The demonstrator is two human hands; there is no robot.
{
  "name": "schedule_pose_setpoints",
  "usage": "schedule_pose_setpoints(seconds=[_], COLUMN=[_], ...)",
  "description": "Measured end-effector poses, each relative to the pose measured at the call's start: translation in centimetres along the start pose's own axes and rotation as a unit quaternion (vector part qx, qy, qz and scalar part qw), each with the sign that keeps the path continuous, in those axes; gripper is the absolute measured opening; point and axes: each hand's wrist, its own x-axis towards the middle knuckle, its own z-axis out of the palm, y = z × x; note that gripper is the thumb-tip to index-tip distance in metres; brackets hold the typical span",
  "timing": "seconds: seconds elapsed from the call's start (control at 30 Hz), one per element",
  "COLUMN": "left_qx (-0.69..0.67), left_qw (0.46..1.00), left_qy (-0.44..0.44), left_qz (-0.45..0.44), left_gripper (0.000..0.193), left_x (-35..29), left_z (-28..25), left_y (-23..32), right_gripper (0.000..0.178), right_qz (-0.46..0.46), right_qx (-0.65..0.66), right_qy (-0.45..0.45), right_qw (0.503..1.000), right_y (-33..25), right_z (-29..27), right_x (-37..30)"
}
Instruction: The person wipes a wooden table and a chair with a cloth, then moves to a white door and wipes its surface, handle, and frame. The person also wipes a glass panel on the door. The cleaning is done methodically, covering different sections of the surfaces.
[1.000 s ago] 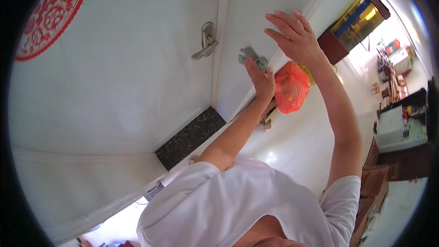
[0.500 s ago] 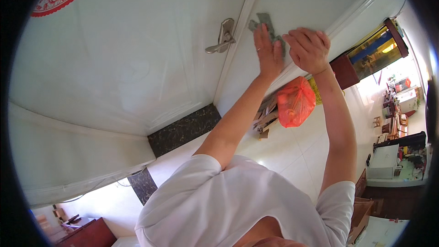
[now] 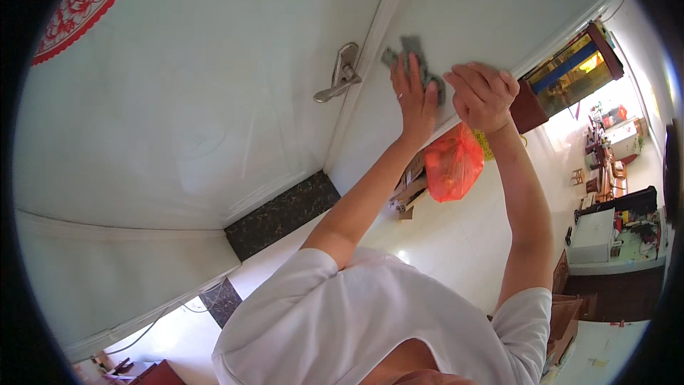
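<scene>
My left hand lies with outstretched fingers on a grey-green cloth, pressing it to the white panel right of the door frame. The cloth is crumpled, and its ends stick out past the fingertips and beside the thumb. To the right, my right hand is closed with bent fingers, close to the panel's edge. What it holds, if anything, is hidden behind the fingers. Left of both hands, a silver lever handle sits on the white door.
An orange-red plastic bag is below the hands, beside cardboard pieces. A fish tank with a dark frame stands to the right. A red paper-cut decoration is on the door at upper left. Dark marbled skirting runs below the door.
The view has tilted a little, so the door handle and both hands appear slightly lower. The left hand stays on the cloth and the right hand stays closed.
</scene>
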Motion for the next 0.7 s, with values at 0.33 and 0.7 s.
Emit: schedule_pose_setpoints(seconds=[0.33,0.7], left_qx=[-0.026,0.087], left_qw=[0.864,0.974], left_qy=[0.081,0.177], left_qz=[-0.497,-0.109], left_gripper=[0.061,0.052], left_x=[-14.3,-12.2], left_z=[-1.4,4.3], left_y=[-17.4,-0.2], right_gripper=[0.022,0.023], right_qz=[-0.039,-0.097], right_qx=[0.045,0.049], right_qy=[0.031,0.127], right_qw=[0.998,0.986], right_y=[0.0,5.1], right_z=[0.7,0.6], right_x=[1.4,1.0])
